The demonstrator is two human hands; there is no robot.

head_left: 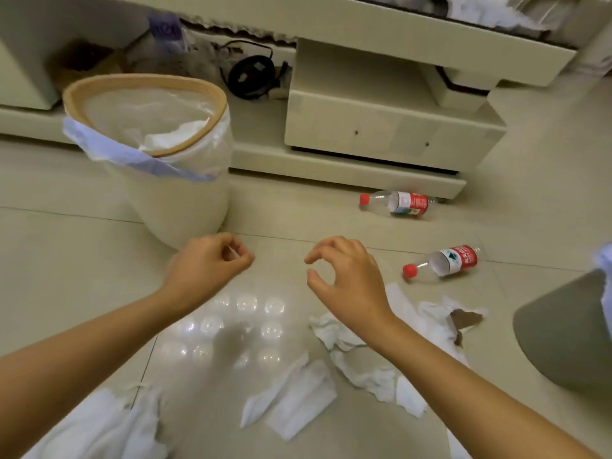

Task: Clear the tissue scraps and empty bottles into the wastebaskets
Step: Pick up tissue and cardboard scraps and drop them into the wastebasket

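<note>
Nearest me, bottom left of frame: a crumpled tissue heap (99,429), blurred. Just right of it a folded tissue piece (291,397) lies flat at lower centre. More torn tissue scraps (371,366) trail across lower right, partly under my right forearm, one with a brown stain or torn patch (463,321) near right middle.

My left hand (208,263) hovers mid-frame, fingers curled in loosely, thumb meeting fingertips; I see nothing in it, though a tiny scrap could be hidden. My right hand (347,279) hovers beside it, thumb and forefinger apart in an open pinch shape, holding nothing.

Two empty bottles lie on their sides on the floor tiles (82,276): near bottle (443,261) at right middle, red cap pointing left; far bottle (397,203) above it, against the base of the cream cabinet (381,134).

Containers: the white wastebasket (159,167) stands upper left, tan rim, clear liner bag folded over the edge. Inside I see one white tissue wad (175,135); deeper contents I can't tell. A second grey basket (569,329) cuts in at the right edge; interior not visible.

Progress, my judgement: early. Some tissue is in, but both bottles and most scraps are still on the floor. Nearly all left to do.
</note>
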